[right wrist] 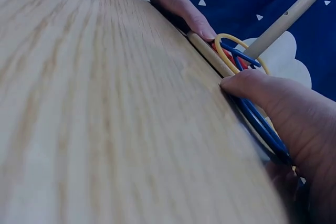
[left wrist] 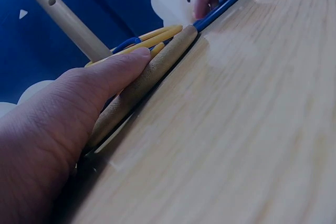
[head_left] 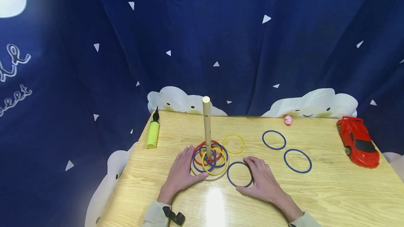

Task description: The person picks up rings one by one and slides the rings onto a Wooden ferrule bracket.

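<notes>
- The left hand (head_left: 183,170) lies flat on the wooden table (head_left: 331,192), fingers spread straight, thumb tip pressed against the rim of the round wooden base (head_left: 217,176) at its 8 o'clock.
- The right hand (head_left: 263,179) rests palm down, fingers relaxed and touching the blue ring (head_left: 235,183) lying flat at the base's 4 o'clock; it grips nothing.
- The peg (head_left: 207,125) stands upright from the base, stacked with red, blue and yellow rings (head_left: 210,156).
- At 3 o'clock, well apart, sits a red toy car (head_left: 358,141).
</notes>
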A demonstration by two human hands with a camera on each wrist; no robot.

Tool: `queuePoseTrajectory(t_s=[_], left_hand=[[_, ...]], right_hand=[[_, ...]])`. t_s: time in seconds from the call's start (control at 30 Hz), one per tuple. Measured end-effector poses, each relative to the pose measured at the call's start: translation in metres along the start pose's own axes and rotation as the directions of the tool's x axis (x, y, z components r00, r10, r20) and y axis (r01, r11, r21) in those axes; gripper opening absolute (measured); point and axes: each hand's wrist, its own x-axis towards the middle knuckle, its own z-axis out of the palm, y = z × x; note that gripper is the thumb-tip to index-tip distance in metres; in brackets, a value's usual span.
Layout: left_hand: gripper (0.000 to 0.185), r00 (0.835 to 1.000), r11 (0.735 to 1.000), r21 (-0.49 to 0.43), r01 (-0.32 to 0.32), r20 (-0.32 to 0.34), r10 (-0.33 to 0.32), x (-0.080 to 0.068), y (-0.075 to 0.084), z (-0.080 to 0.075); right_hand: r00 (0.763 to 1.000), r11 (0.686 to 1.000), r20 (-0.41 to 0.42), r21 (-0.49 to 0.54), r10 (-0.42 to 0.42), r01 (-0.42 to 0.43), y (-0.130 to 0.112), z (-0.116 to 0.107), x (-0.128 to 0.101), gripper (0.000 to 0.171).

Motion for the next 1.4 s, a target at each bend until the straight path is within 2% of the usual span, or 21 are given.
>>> queuePoseTrajectory(t_s=[0.4, 0.77, 1.1, 1.4], left_hand=[[0.128, 1.000, 1.000, 0.001, -0.012, -0.008, 0.012, -0.0006, 0.0001, 0.0010], [0.127, 1.000, 1.000, 0.006, -0.007, -0.007, 0.007, -0.0021, 0.0017, -0.0002], [0.126, 1.000, 1.000, -0.003, -0.001, -0.010, 0.001, -0.0012, 0.0014, -0.0001], [0.127, 1.000, 1.000, 0.000, -0.005, -0.006, 0.005, -0.0011, -0.0003, 0.0013]], right_hand=[[0.998, 1.000, -0.064, -0.001, -0.008, 0.008, 0.0056, 0.0049, -0.0010, 0.093], [0.998, 0.999, -0.058, -0.009, -0.032, 0.032, 0.0051, 0.0035, -0.0017, 0.094], [0.996, 0.999, -0.084, -0.019, 0.032, -0.034, 0.0034, 0.0029, -0.0003, 0.094], [0.993, 0.999, -0.113, -0.031, -0.012, 0.009, 0.0094, 0.0034, 0.0006, 0.091]])
